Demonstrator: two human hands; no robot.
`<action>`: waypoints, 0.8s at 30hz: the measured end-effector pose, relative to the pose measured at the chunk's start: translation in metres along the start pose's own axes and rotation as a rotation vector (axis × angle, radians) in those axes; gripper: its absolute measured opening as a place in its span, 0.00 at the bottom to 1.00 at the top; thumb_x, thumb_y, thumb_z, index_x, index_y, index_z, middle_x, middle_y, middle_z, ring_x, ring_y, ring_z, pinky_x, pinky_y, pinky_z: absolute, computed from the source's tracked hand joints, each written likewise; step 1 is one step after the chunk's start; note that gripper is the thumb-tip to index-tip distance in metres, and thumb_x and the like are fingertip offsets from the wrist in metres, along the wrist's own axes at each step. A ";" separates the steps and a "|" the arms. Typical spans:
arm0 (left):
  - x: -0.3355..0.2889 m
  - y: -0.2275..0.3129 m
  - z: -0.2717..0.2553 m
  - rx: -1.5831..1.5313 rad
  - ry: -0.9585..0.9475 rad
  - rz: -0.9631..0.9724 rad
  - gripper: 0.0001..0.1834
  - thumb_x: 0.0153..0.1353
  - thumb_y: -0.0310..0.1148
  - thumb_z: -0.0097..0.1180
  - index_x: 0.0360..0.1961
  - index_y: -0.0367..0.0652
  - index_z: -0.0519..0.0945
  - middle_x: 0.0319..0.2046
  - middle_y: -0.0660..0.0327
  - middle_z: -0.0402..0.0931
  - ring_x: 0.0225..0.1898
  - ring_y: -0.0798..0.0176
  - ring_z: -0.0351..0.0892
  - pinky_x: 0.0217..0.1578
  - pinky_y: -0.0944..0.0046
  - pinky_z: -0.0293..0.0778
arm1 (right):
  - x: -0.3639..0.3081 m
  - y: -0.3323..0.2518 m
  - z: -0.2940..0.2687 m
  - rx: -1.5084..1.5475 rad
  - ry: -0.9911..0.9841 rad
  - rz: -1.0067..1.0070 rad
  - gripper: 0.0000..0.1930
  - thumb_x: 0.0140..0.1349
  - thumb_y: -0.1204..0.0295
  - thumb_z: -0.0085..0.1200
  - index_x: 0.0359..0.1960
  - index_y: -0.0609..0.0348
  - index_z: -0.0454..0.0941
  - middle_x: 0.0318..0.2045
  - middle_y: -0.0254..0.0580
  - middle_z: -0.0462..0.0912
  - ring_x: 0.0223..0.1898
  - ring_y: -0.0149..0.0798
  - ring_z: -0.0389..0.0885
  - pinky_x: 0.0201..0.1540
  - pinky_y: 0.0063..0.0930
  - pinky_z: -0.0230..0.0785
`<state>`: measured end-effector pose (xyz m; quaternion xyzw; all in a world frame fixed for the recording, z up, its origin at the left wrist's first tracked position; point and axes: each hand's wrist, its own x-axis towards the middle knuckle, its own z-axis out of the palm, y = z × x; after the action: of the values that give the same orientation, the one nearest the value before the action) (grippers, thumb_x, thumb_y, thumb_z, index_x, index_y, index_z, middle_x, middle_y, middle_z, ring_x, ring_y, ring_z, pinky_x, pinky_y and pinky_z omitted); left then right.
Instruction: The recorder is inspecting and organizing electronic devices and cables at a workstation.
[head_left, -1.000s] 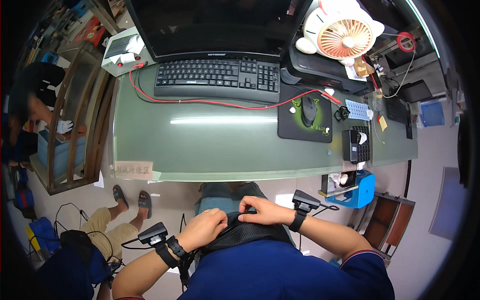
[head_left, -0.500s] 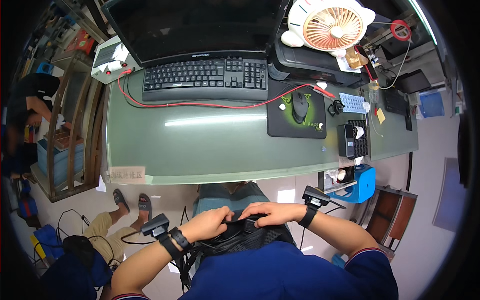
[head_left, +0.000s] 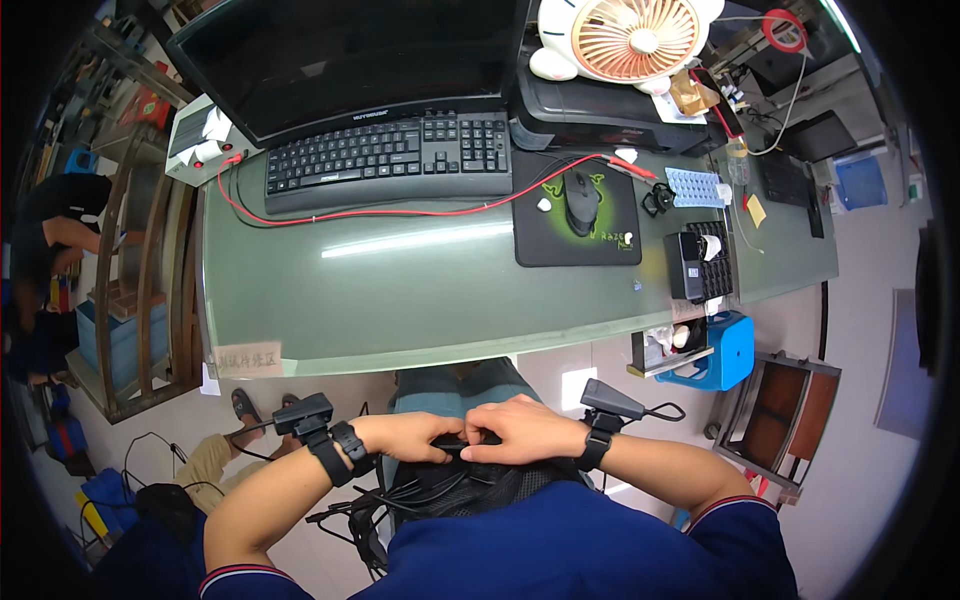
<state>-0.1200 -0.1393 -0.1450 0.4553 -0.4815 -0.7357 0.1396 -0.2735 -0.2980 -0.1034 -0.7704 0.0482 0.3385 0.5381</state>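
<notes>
Low over my lap, my left hand [head_left: 412, 436] and my right hand [head_left: 520, 430] almost meet, fingers curled and closed. Between them they pinch the upper edge of a black mesh bag [head_left: 505, 490]; its opening is largely hidden by my fingers. A bundle of black cables [head_left: 405, 494] spills over the bag's left side. Each wrist wears a black strap carrying a small black box, the left box [head_left: 303, 414] and the right box [head_left: 612, 400].
Ahead stands a green-topped desk [head_left: 400, 290] with a keyboard [head_left: 390, 155], mouse [head_left: 582, 203] on a mousepad [head_left: 540, 240], monitor [head_left: 350, 60] and fan [head_left: 640, 40]. A red test lead [head_left: 400, 213] crosses it. Another person [head_left: 70, 235] is at far left; a blue stool [head_left: 735, 350] is at right.
My hands have drawn closer together at the bag's edge, and the right one has moved slightly left. The whole view has shifted a little, and the person at lower left shows less.
</notes>
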 end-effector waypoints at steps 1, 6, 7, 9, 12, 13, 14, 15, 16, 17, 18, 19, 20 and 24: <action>-0.003 0.007 -0.002 -0.032 -0.014 -0.040 0.27 0.59 0.36 0.53 0.60 0.41 0.67 0.53 0.51 0.74 0.53 0.52 0.75 0.54 0.58 0.68 | 0.001 -0.006 -0.001 -0.106 -0.002 0.040 0.16 0.57 0.52 0.53 0.34 0.51 0.73 0.35 0.35 0.79 0.40 0.39 0.78 0.44 0.37 0.61; 0.003 0.009 0.013 0.041 0.065 -0.094 0.27 0.57 0.25 0.44 0.61 0.38 0.65 0.52 0.43 0.73 0.53 0.44 0.73 0.53 0.56 0.68 | -0.001 -0.008 0.008 -0.197 0.054 0.073 0.13 0.52 0.60 0.53 0.35 0.51 0.71 0.37 0.38 0.76 0.43 0.43 0.76 0.43 0.40 0.63; 0.003 0.009 0.017 0.042 0.065 -0.094 0.27 0.57 0.25 0.44 0.61 0.38 0.65 0.52 0.43 0.73 0.53 0.44 0.73 0.53 0.56 0.68 | -0.002 -0.006 0.007 -0.185 0.051 0.087 0.14 0.51 0.61 0.53 0.36 0.52 0.70 0.38 0.38 0.76 0.44 0.43 0.75 0.43 0.41 0.64; 0.003 0.015 0.022 0.070 0.136 -0.019 0.27 0.57 0.24 0.43 0.61 0.37 0.65 0.51 0.43 0.73 0.52 0.44 0.73 0.53 0.56 0.68 | -0.003 -0.004 0.005 -0.171 0.047 0.104 0.14 0.50 0.63 0.52 0.37 0.52 0.69 0.40 0.39 0.76 0.45 0.44 0.75 0.42 0.42 0.65; 0.004 0.008 0.034 0.033 0.144 0.016 0.27 0.62 0.32 0.44 0.62 0.35 0.61 0.54 0.43 0.68 0.59 0.44 0.65 0.58 0.52 0.61 | -0.004 -0.002 0.006 -0.135 0.017 0.101 0.16 0.50 0.63 0.53 0.39 0.55 0.69 0.40 0.41 0.76 0.47 0.45 0.74 0.45 0.42 0.67; 0.005 0.006 0.039 0.003 0.198 0.046 0.27 0.64 0.34 0.45 0.62 0.34 0.60 0.56 0.44 0.65 0.61 0.44 0.61 0.60 0.52 0.58 | -0.001 0.006 0.010 -0.048 0.000 0.084 0.18 0.51 0.60 0.53 0.42 0.54 0.70 0.43 0.40 0.76 0.50 0.45 0.73 0.48 0.42 0.66; 0.007 0.004 0.040 0.004 0.199 0.047 0.27 0.64 0.34 0.45 0.62 0.34 0.60 0.56 0.44 0.65 0.61 0.44 0.61 0.60 0.52 0.58 | 0.000 0.013 0.011 0.039 -0.016 0.069 0.19 0.53 0.58 0.54 0.44 0.53 0.70 0.45 0.40 0.75 0.52 0.45 0.73 0.51 0.41 0.65; 0.008 0.002 0.041 -0.002 0.143 -0.043 0.27 0.64 0.37 0.46 0.61 0.34 0.60 0.56 0.44 0.64 0.62 0.45 0.58 0.61 0.52 0.55 | -0.001 0.017 0.010 0.038 -0.015 0.069 0.19 0.53 0.58 0.54 0.44 0.53 0.70 0.45 0.40 0.75 0.52 0.45 0.73 0.51 0.41 0.65; 0.009 0.000 0.043 -0.008 0.086 -0.133 0.27 0.65 0.39 0.46 0.60 0.34 0.60 0.55 0.45 0.63 0.63 0.45 0.56 0.63 0.52 0.52 | -0.003 0.022 0.009 0.074 -0.025 0.028 0.21 0.55 0.56 0.53 0.46 0.54 0.71 0.46 0.42 0.76 0.53 0.45 0.72 0.52 0.39 0.66; 0.009 -0.004 0.046 -0.008 0.084 -0.133 0.27 0.65 0.39 0.46 0.60 0.34 0.60 0.55 0.45 0.63 0.63 0.45 0.56 0.63 0.52 0.52 | -0.006 0.027 0.008 0.114 -0.036 -0.013 0.22 0.56 0.55 0.53 0.48 0.54 0.72 0.47 0.43 0.76 0.54 0.46 0.72 0.53 0.38 0.66; 0.008 -0.008 0.049 -0.029 0.136 -0.082 0.25 0.65 0.38 0.46 0.58 0.34 0.61 0.54 0.45 0.63 0.62 0.46 0.57 0.63 0.53 0.52 | -0.009 0.030 0.006 0.179 -0.018 -0.099 0.22 0.62 0.53 0.49 0.50 0.55 0.73 0.47 0.45 0.76 0.53 0.44 0.73 0.53 0.35 0.66; 0.008 -0.010 0.052 -0.049 0.188 -0.030 0.24 0.64 0.37 0.47 0.57 0.35 0.62 0.53 0.46 0.64 0.61 0.46 0.58 0.63 0.54 0.52 | -0.012 0.031 0.004 0.181 -0.017 -0.098 0.22 0.62 0.53 0.49 0.50 0.55 0.73 0.47 0.45 0.76 0.53 0.44 0.73 0.53 0.35 0.66; 0.007 -0.011 0.052 -0.049 0.187 -0.030 0.24 0.64 0.37 0.47 0.57 0.35 0.62 0.53 0.46 0.64 0.61 0.46 0.58 0.63 0.54 0.52 | -0.015 0.031 -0.001 0.280 -0.020 -0.049 0.21 0.64 0.54 0.48 0.50 0.57 0.74 0.46 0.45 0.77 0.52 0.43 0.73 0.53 0.34 0.66; 0.003 -0.003 0.052 -0.094 0.223 -0.004 0.28 0.62 0.33 0.47 0.63 0.38 0.58 0.59 0.45 0.61 0.64 0.46 0.55 0.65 0.52 0.51 | -0.040 0.046 -0.007 0.352 0.054 -0.090 0.18 0.70 0.59 0.41 0.50 0.59 0.74 0.46 0.44 0.77 0.49 0.40 0.75 0.54 0.31 0.66</action>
<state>-0.1629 -0.1095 -0.1429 0.5284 -0.4268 -0.7026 0.2120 -0.3215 -0.3345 -0.1155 -0.6747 0.0865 0.2795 0.6777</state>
